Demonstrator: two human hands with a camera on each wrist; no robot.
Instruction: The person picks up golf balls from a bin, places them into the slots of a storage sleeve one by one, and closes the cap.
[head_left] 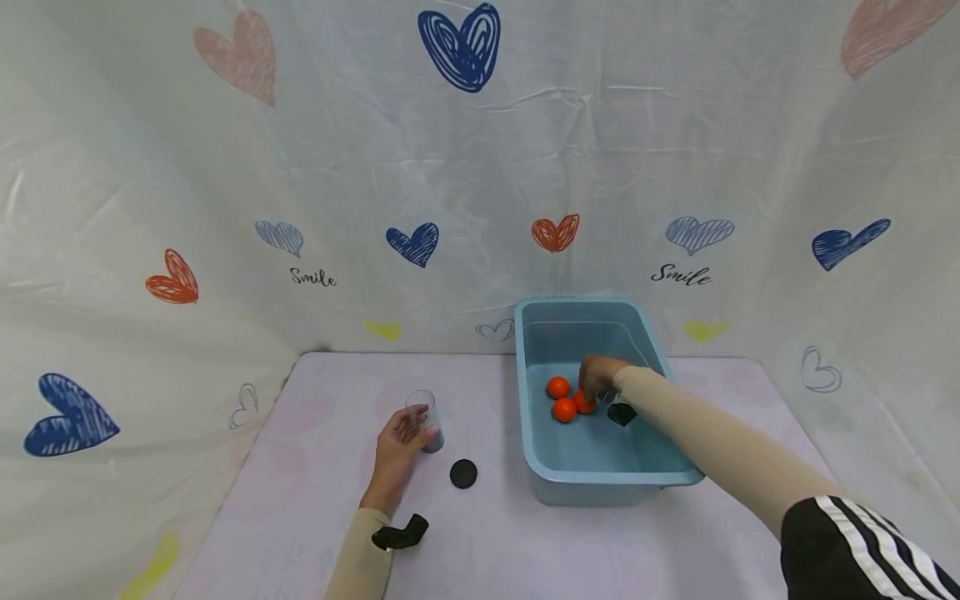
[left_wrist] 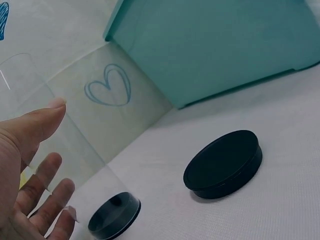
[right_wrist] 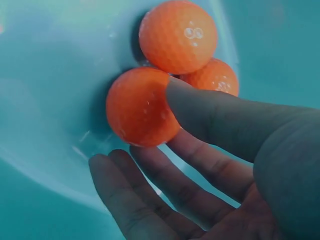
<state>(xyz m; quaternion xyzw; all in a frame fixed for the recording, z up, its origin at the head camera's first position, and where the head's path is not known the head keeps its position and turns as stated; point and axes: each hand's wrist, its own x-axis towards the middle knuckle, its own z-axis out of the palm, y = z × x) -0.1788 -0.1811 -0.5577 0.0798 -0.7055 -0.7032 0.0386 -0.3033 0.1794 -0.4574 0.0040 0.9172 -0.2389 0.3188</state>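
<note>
Right hand (right_wrist: 210,165) was down inside the blue tub (head_left: 540,475), fingers spread and only loosely bent, thumb tip resting against the nearest orange ball (right_wrist: 142,106); no closed pinch was visible, so the ball was touched rather than held, though the wrist view is close and tinted and a light contact from the fingers below cannot be ruled out. Three orange balls lay clustered together on the tub floor, touching one another, the other two (right_wrist: 178,36) (right_wrist: 212,76) on the far side of the thumb. In the head view the cluster (head_left: 564,400) sat near the middle of the tub, with a small black object (head_left: 621,413) just to its right, identity unclear. Left hand (head_left: 397,446) was on the table (head_left: 315,500) to the left of the tub, fingers and thumb curved around a clear plastic cup (head_left: 423,421) standing upright on its dark base (left_wrist: 114,219), apparently steadying it, with the open mouth upward. A black round lid (left_wrist: 223,164) lay flat on the table between cup and tub, near both, touching neither. A heart-printed cloth (head_left: 465,167) formed the backdrop.
</note>
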